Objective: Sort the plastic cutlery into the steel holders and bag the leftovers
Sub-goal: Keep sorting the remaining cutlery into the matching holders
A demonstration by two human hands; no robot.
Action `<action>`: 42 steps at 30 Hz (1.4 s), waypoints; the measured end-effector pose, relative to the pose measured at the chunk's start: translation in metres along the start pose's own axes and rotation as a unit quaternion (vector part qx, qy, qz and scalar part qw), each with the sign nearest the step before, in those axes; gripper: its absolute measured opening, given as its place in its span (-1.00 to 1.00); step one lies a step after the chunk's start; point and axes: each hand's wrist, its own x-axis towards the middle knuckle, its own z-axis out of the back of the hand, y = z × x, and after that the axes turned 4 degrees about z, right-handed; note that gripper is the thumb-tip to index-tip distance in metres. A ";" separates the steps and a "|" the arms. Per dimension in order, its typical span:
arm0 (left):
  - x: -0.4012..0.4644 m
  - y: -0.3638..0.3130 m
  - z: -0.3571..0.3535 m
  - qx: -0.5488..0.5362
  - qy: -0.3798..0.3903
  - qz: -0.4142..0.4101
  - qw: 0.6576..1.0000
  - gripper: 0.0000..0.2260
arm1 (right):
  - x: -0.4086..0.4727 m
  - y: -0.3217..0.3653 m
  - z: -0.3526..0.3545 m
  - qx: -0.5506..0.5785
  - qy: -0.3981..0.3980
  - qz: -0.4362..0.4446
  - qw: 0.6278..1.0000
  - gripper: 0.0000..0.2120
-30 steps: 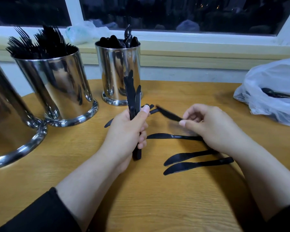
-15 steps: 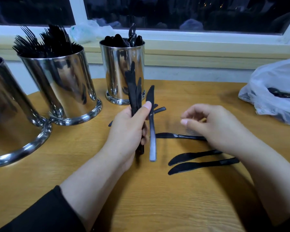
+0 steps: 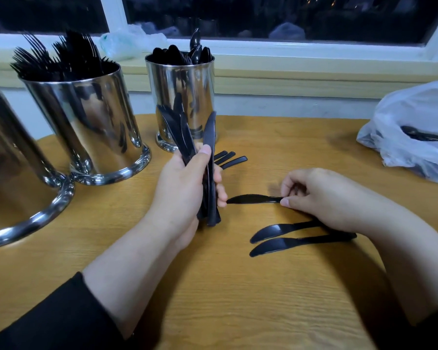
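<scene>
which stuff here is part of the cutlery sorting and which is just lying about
In the job: left hand gripping the knife bundle; right hand pinching a knife; fork holder; spoon holder; leftovers bag.
Lying about: crumpled plastic on the windowsill.

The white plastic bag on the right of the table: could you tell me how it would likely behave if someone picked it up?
The plastic bag looks thin and crumpled, so it would probably sag and fold rather than hold its shape. Only a few black cutlery pieces show through it, so it is likely light. They could shift as it lifts.
</scene>
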 end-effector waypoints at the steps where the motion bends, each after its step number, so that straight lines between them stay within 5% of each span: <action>1: 0.000 0.001 0.000 0.005 0.000 0.001 1.000 -0.87 | 0.000 0.000 0.000 0.011 -0.005 0.001 1.000 -0.96; 8: 0.002 0.001 -0.001 0.006 -0.017 0.001 1.000 -0.88 | -0.023 -0.008 0.025 0.096 0.009 0.049 0.994 -0.85; 15: 0.003 0.001 -0.001 0.019 -0.017 -0.003 1.000 -0.88 | -0.034 -0.025 0.021 0.051 0.083 0.056 0.994 -0.92; 20: 0.003 0.002 -0.002 0.020 -0.016 0.001 1.000 -0.88 | -0.037 -0.025 0.023 0.011 0.118 0.063 0.991 -0.57; 27: 0.003 0.002 -0.002 0.020 -0.021 -0.003 1.000 -0.89 | -0.034 -0.018 0.014 -0.022 0.127 0.059 0.990 -0.82; 42: 0.006 -0.002 0.002 0.007 -0.032 -0.014 0.999 -0.91 | -0.028 -0.003 0.003 -0.010 0.076 0.046 0.996 -0.93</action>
